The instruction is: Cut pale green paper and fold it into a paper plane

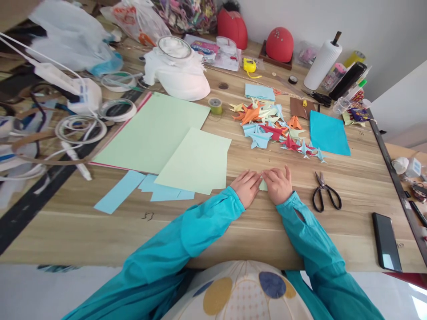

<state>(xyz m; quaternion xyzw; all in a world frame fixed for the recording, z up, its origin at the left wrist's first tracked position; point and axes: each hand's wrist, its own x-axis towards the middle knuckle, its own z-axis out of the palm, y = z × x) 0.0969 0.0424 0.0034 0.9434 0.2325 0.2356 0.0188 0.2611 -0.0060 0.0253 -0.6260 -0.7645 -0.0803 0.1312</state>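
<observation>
A small piece of pale green paper (263, 185) lies on the table between my hands, mostly hidden under the fingers. My left hand (247, 186) presses on its left side with the fingers together. From the right, my right hand (278, 185) pinches the same paper, and the fingertips of both hands nearly meet at its upper edge. Black-handled scissors (323, 192) rest to the right of my right hand. Beyond the hands lies a pile of folded paper cranes (267, 122) in orange, red, blue and pale green.
Left of my hands, a large pale green sheet (196, 160) overlaps a stack of paper (156, 129) and blue paper strips (119, 191). A phone (387, 242) lies near the right front edge. Cables (80, 129) and tape rolls clutter the left; a bright blue square (328, 132) lies back right.
</observation>
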